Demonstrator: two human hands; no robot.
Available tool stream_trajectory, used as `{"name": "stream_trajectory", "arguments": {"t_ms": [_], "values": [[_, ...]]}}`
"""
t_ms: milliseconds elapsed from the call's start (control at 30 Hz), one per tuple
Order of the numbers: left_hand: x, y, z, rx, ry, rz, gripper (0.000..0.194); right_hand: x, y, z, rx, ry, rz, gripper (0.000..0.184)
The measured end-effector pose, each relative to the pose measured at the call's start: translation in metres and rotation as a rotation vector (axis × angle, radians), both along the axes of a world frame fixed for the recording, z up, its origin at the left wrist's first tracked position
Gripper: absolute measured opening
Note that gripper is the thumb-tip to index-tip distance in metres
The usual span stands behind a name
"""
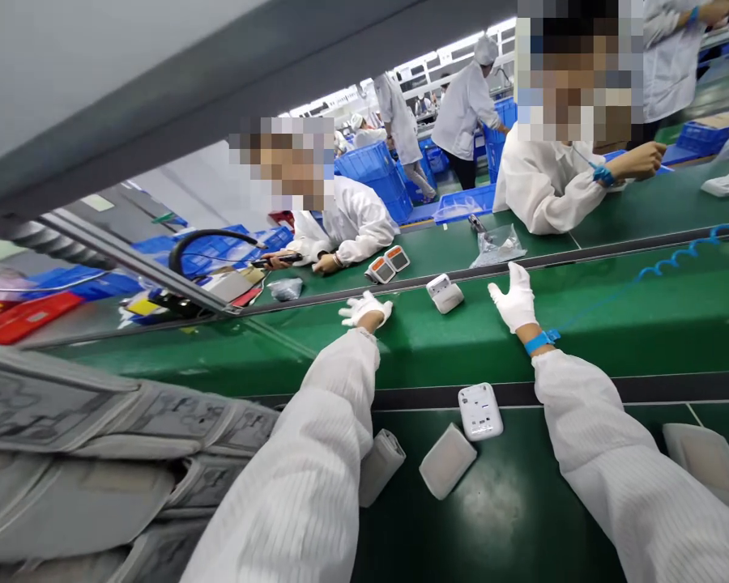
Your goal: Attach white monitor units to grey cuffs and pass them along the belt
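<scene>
Both my arms, in white sleeves and white gloves, reach out over the green conveyor belt [613, 316]. My left hand [365, 308] has its fingers curled loosely, with nothing seen in it. My right hand [513, 297] is open with fingers spread, a blue wrist strap [541, 340] below it. Between the two hands, a small white device [445, 292] lies on the belt, touched by neither. Nearer to me, another white device [479, 410] lies face up on the green bench, beside a grey pad [447, 460].
Two orange-and-white devices [387, 264] and a clear plastic bag [496, 245] lie on the far bench. Co-workers in white coats sit opposite [352, 223] [547, 182]. A stack of grey moulded trays [97, 453] fills the near left. Blue crates [370, 166] stand behind. A blue coiled cord [680, 255] runs right.
</scene>
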State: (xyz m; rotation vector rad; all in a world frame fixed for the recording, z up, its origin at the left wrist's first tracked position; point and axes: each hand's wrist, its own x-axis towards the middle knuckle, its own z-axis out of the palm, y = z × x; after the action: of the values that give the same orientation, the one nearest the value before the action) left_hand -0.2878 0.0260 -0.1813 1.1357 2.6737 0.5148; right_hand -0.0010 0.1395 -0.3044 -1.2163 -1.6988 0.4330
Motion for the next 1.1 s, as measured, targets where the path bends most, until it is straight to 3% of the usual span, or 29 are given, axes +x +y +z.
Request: {"name": "stream_trajectory", "arguments": {"t_ms": [133, 233, 300, 400, 533, 600, 667, 733, 800, 867, 933, 1000, 1100], "values": [[0.038, 0.026, -0.023, 0.205, -0.127, 0.026, 0.059, 0.004, 0.001, 0.000, -0.008, -0.005, -0.006, 0.073], [0.074, 0.043, -0.041, 0.265, -0.228, 0.050, 0.072, 0.008, 0.001, 0.001, -0.016, -0.003, -0.011, 0.072], [0.091, 0.048, -0.046, 0.301, -0.284, -0.003, 0.078, 0.010, 0.002, 0.001, -0.021, -0.005, -0.016, 0.073], [0.102, 0.048, -0.040, 0.351, -0.349, -0.132, 0.071, 0.011, 0.001, 0.002, -0.039, -0.008, -0.029, 0.075], [0.101, 0.035, -0.009, 0.361, -0.379, -0.194, 0.060, 0.012, 0.000, 0.006, -0.073, -0.004, -0.027, 0.074], [0.104, 0.018, 0.009, 0.337, -0.372, -0.193, 0.061, 0.012, -0.002, 0.009, -0.093, 0.003, -0.028, 0.074], [0.116, -0.016, 0.025, 0.291, -0.372, -0.228, 0.063, 0.013, -0.004, 0.012, -0.115, 0.006, -0.029, 0.075], [0.137, -0.067, 0.034, 0.234, -0.376, -0.327, 0.067, 0.015, -0.007, 0.015, -0.143, 0.001, -0.019, 0.076], [0.164, -0.129, 0.031, 0.160, -0.361, -0.429, 0.082, 0.016, -0.010, 0.020, -0.184, -0.018, 0.014, 0.074], [0.192, -0.185, 0.015, 0.034, -0.140, -0.598, 0.091, 0.018, -0.013, 0.031, -0.244, -0.054, 0.078, 0.070], [0.213, -0.223, -0.011, -0.038, 0.035, -0.617, 0.085, 0.022, -0.017, 0.049, -0.315, -0.118, 0.186, 0.065], [0.223, -0.239, -0.040, 0.030, 0.198, -0.548, 0.066, 0.029, -0.025, 0.075, -0.388, -0.215, 0.363, 0.062], [0.223, -0.236, -0.074, 0.295, 0.350, -0.520, 0.051, 0.037, -0.055, 0.113, -0.484, -0.408, 0.721, 0.074]]}}
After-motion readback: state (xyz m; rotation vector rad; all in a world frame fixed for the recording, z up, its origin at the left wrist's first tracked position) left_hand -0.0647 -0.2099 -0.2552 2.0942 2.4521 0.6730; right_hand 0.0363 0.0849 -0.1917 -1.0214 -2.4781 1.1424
